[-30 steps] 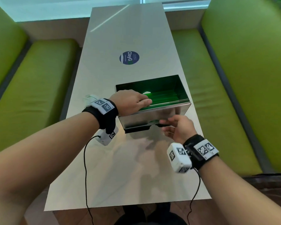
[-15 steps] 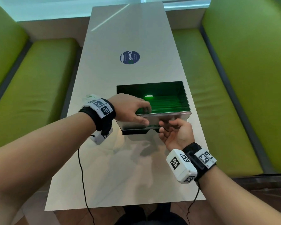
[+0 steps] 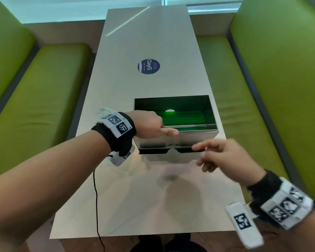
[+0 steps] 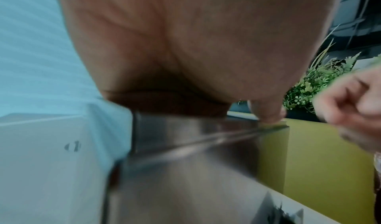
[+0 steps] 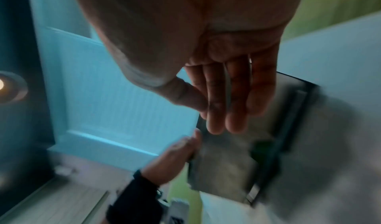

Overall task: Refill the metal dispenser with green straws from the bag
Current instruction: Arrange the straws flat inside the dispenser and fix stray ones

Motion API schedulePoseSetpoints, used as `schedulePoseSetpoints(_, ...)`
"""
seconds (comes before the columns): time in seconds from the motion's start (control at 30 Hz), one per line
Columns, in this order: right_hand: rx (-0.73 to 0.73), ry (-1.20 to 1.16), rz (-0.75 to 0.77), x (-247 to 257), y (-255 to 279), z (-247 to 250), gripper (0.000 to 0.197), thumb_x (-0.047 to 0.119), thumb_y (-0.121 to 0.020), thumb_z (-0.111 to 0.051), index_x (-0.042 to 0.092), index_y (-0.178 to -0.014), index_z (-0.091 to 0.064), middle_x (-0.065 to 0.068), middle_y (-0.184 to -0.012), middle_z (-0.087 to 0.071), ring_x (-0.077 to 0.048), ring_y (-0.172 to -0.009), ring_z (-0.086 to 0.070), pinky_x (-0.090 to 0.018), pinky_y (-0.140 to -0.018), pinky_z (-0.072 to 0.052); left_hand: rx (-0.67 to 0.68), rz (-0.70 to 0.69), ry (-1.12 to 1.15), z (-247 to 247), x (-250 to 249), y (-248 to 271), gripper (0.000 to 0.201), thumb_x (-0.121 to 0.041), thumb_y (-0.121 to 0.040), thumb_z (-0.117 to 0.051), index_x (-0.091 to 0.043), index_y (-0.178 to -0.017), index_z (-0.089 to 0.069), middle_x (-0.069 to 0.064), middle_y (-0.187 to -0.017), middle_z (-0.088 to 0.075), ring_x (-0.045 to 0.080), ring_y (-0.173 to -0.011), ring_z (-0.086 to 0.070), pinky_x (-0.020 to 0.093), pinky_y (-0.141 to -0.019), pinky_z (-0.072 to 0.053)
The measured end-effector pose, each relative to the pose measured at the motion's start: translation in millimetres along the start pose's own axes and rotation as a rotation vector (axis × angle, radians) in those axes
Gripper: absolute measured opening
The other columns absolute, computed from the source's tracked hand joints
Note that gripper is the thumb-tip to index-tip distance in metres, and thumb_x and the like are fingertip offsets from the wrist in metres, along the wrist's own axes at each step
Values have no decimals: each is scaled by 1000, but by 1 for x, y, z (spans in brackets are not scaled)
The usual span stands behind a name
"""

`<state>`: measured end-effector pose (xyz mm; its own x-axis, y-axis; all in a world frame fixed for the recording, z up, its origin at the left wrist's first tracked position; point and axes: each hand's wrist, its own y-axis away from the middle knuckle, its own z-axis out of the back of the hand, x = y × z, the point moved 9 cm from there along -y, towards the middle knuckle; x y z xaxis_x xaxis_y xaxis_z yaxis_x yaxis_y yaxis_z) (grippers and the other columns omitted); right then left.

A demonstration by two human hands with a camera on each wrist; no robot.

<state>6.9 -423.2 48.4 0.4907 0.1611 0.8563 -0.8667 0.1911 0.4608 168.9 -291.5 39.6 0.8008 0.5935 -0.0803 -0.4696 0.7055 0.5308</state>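
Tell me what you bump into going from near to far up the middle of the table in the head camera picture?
Bare table → black tray lip → metal dispenser → green straws inside it → round blue sticker → window ledge.

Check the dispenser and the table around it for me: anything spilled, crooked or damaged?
Nothing stands out. The metal dispenser sits flat on the table, lid off, green straws lying level inside. No loose straws show on the tabletop. The left hand holds its near left corner; the right hand is blurred and holds nothing.
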Motion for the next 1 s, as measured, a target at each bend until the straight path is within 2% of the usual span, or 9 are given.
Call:
schedulePoseSetpoints(0.1, -41, 130, 280, 83, 0, 29, 21, -8, -91, -57, 3, -97, -73, -12, -71, -74, -16, -58, -65, -24, -59, -55, -108, 58, 55, 17, 17, 3, 75, -63, -102, -25, -5, -65, -55, 9, -64, -54, 22, -59, -52, 34, -64, -41)
schedulePoseSetpoints(0.2, -22, 413, 363, 131, -40, 28, 18, 5, -89, -63, 17, -92, -76, -1, -76, -77, -11, -71, -72, -21, -70, -59, -110, 27, 53, 25, 24, 4, 50, -42, -107, -37, -6, -92, -68, 6, -85, -67, 23, -79, -58, 34, -77, -46)
schedulePoseSetpoints(0.27, 45, 698, 339, 130, -78, 12, 14, 17, -86, -66, 26, -91, -77, 7, -81, -76, -12, -78, -71, -26, -76, -59, -87, 6, -42, 26, 20, 2, 31, -31, -105, -47, -12, -113, -70, 4, -105, -71, 19, -88, -54, 30, -78, -41)
schedulePoseSetpoints(0.4, 265, 1222, 212, 93, -123, -24, 25, 28, -90, -66, 24, -114, -69, 5, -110, -70, -14, -96, -63, -30, -90, -52, 51, 5, -210, 11, 13, -6, 30, -32, -102, -52, -12, -114, -70, 4, -110, -71, 24, -95, -62, 29, -75, -40)
schedulePoseSetpoints(0.57, 456, 1535, 148, 66, -127, -47, 30, 16, -95, -55, 20, -122, -67, 2, -121, -67, -21, -108, -62, -26, -86, -47, 214, 37, -304, -3, 10, -13, 26, -16, -101, -45, -2, -103, -67, 12, -100, -65, 31, -90, -57, 33, -74, -40)
schedulePoseSetpoints(0.63, 495, 1581, 135, 62, -126, -52, 33, 13, -96, -50, 18, -124, -66, 0, -122, -66, -23, -106, -61, -24, -81, -44, 248, 21, -308, -3, 5, -13, 30, -15, -102, -43, -2, -113, -68, 13, -110, -66, 29, -94, -55, 30, -77, -37)
schedulePoseSetpoints(0.7, 497, 1607, 146, 66, -125, -53, 31, 16, -96, -50, 17, -121, -67, -3, -119, -68, -23, -101, -62, -25, -79, -45, 226, -9, -290, 2, 4, -12, 31, -21, -103, -47, -7, -118, -70, 8, -117, -69, 25, -94, -55, 27, -77, -36)
schedulePoseSetpoints(0.83, 568, 1399, 178, 72, -125, -49, 13, 20, -88, -63, 27, -95, -71, 1, -91, -72, -16, -75, -62, -33, -73, -58, 95, -91, -147, 16, 7, -8, 15, -16, -92, -58, -23, -97, -71, -6, -89, -66, 19, -85, -60, 23, -59, -36)
schedulePoseSetpoints(1.0, 613, 1509, 183, 56, -126, -57, 25, 3, -88, -52, 25, -87, -64, 11, -71, -56, -17, -72, -52, -19, -58, -43, 148, -107, -183, 4, 2, -8, 26, -2, -83, -49, -20, -76, -66, -3, -70, -59, 26, -72, -55, 30, -62, -46)
